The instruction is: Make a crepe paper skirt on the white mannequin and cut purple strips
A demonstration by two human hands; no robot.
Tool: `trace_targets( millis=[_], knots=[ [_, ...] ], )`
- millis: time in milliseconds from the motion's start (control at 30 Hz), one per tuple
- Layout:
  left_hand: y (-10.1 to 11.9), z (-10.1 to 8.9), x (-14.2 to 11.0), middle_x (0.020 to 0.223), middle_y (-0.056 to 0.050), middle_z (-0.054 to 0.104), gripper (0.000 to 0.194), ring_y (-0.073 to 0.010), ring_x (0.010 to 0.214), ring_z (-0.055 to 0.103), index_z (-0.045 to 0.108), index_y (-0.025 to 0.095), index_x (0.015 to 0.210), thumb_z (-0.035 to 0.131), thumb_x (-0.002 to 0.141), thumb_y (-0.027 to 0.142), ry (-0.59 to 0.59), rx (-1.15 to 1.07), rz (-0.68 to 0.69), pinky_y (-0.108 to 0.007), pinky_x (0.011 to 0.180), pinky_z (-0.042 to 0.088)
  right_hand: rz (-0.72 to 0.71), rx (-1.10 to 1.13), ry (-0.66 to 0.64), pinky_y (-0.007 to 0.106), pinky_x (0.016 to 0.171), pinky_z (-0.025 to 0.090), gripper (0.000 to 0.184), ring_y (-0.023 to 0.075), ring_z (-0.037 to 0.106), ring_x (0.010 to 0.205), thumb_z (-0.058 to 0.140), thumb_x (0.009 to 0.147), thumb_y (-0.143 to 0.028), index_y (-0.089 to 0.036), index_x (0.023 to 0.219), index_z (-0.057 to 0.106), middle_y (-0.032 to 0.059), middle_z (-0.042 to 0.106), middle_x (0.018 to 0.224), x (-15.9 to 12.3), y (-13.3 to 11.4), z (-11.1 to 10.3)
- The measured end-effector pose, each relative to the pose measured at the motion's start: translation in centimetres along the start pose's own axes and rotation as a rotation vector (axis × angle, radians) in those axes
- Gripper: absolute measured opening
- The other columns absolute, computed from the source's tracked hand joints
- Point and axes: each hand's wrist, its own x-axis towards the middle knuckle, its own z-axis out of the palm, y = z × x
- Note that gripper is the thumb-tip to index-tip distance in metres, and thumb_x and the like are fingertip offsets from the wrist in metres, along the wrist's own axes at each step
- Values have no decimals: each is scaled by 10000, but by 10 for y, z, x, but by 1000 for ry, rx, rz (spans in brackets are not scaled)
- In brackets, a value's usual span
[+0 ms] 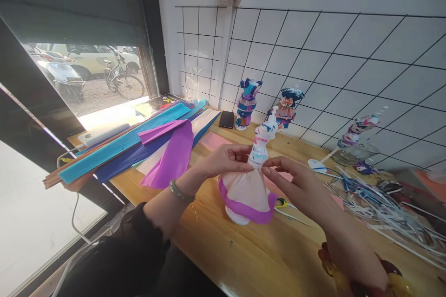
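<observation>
Upright on the wooden table stands a small white mannequin [258,152] with pink and blue marks on its torso. Around its waist hangs a crepe paper skirt [249,190], cream with a purple hem, and the round white base shows below. My left hand [232,158] pinches the skirt's gathered top from the left, thumb at the waist. From the right, my right hand [289,176] pinches the same gathered edge between thumb and fingers. Partly hidden behind the skirt lies a yellow-and-black handled tool [281,203].
Crepe paper strips [125,137] in blue, purple and cream lie at left by the window. Behind stand two dressed mannequins, one blue-topped [248,104], the other ruffled [288,106]. A phone [226,119] lies near them. At right are a tilted mannequin [358,130] and tangled white strips [390,216].
</observation>
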Motion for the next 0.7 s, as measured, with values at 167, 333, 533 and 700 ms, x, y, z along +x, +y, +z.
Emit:
trace_targets(
  millis=[167,333,533,700],
  knots=[
    [1,-1,0,1068,-118,645,580,-202,929,610,587,169,1184,762,638,256,18,36,20,-298,785,466,28,135,-175,310,690,471,307,175,579,776,480,838,-502,-212,826,579,36,643,831,6,10,6],
    [1,-2,0,1128,-130,622,614,-221,982,597,559,177,1219,759,642,234,23,30,28,-304,797,465,85,202,-246,266,593,444,327,146,541,677,518,805,-512,-197,740,575,15,605,746,4,7,5],
    [-4,-1,2,1174,-135,601,622,-218,983,602,570,177,1201,777,615,217,63,15,45,-311,815,464,104,231,-175,254,576,424,304,140,513,655,543,794,-481,-195,698,583,5,580,701,2,-5,8],
    [-7,2,4,1081,-108,644,584,-195,953,608,589,178,1173,774,620,214,90,54,55,-306,827,458,64,122,-95,246,564,391,318,135,498,641,479,848,-443,-190,706,611,1,592,676,4,-1,13]
  ],
)
